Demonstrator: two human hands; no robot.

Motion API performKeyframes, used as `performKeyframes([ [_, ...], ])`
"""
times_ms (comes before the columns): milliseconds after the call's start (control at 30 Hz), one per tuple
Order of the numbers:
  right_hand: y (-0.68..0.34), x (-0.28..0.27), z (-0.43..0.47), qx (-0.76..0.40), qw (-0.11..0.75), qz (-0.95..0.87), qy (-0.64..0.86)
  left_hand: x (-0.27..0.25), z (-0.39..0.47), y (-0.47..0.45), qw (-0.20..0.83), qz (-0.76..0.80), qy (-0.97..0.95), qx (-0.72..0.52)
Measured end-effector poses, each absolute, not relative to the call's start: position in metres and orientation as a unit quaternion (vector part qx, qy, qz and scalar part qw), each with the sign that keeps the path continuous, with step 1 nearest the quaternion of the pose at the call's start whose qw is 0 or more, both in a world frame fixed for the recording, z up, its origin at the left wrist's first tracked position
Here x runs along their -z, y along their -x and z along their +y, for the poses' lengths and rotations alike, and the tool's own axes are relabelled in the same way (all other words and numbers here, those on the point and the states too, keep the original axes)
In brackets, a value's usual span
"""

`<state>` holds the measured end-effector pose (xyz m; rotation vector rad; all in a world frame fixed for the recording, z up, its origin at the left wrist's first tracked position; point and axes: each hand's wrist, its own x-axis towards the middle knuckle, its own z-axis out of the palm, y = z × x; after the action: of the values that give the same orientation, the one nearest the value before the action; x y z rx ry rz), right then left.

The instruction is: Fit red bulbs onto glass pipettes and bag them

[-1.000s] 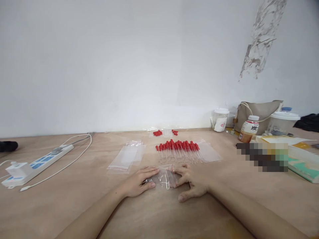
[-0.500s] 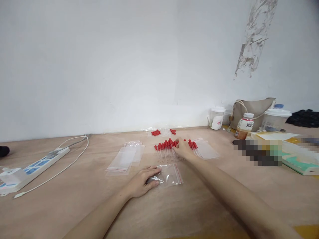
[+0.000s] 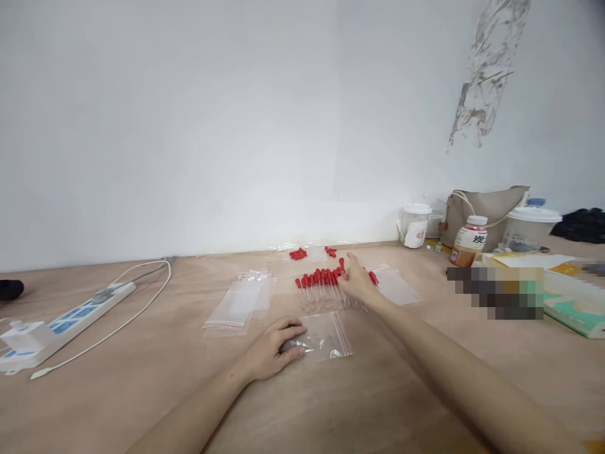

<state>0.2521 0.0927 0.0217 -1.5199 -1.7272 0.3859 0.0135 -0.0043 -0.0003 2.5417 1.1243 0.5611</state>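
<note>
My left hand (image 3: 273, 349) rests on the left end of a clear zip bag with a red seal line (image 3: 326, 343), pinning it flat to the wooden table (image 3: 142, 391). My right hand (image 3: 357, 284) reaches forward over a row of red-bulbed glass droppers (image 3: 321, 284), its fingers pinching one dropper with its red bulb pointing up. A second clear sheet (image 3: 397, 287) lies under the right end of the row.
A stack of empty zip bags (image 3: 241, 302) lies left of the droppers. Loose red bulbs (image 3: 299, 253) sit by the wall. A white power strip (image 3: 61, 321) with cables is at the left. Cups, a bottle (image 3: 469, 241), a beige bag (image 3: 486, 211) and books (image 3: 567, 296) crowd the right.
My right hand left the zip bag, reached forward to the dropper row and has lifted one dropper slightly. My left hand stayed on the bag.
</note>
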Motion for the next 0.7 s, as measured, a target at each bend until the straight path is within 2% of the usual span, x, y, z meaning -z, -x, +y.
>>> performKeyframes([
  [133,-0.278,0.001,0.065,-0.359,0.482,-0.615,0.51,0.002,-0.002,-0.014,0.151,0.395,-0.886,-0.192],
  [300,-0.28,0.029,0.048,-0.4,0.57,-0.544,0.469,0.001,-0.003,-0.017,0.153,0.396,-0.884,-0.196],
  [533,-0.271,0.033,0.044,-0.466,0.598,-0.484,0.438,-0.001,-0.005,-0.018,0.152,0.399,-0.883,-0.196],
  [700,-0.274,0.034,0.038,-0.534,0.533,-0.499,0.426,0.0,-0.004,-0.018,0.145,0.399,-0.883,-0.2],
])
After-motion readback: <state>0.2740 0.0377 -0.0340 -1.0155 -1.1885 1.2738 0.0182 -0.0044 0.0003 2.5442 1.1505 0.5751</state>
